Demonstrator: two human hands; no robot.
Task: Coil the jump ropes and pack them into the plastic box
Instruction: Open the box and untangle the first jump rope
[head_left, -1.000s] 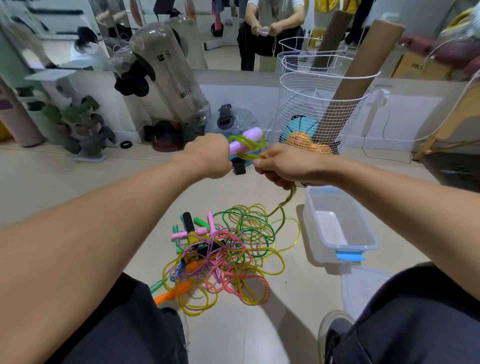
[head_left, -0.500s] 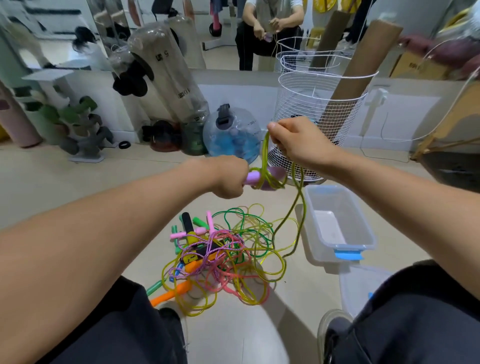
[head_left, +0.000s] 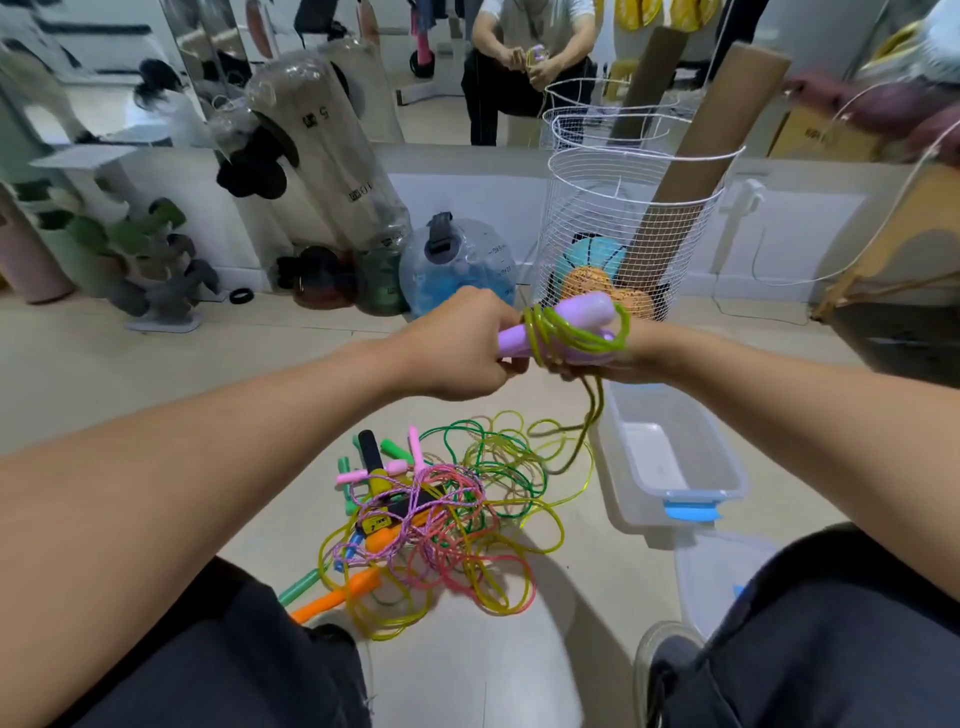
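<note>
L hand is clenched round the near end of the purple handles, knuckles up. R hand sits just beyond, under the far end of the handles, fingers curled up round them and the yellow-green rope; most of that hand is hidden behind the wraps. The rope goes several turns round the handles betw. the two hands, then a loose strand drops from under the R hand toward the floor.

Below the hands, on the floor, lies the tangled pile of ropes: green, yellow, pink, orange cords w/ pink, green, black and orange handles mixed in. Just R of the pile, below the R hand, stands the clear plastic box w/ a blue latch, open; its lid lies nearer, by the R knee.

Beyond the hands: white wire basket w/ balls and a cardboard tube, and a blue water jug to the L of it.
</note>
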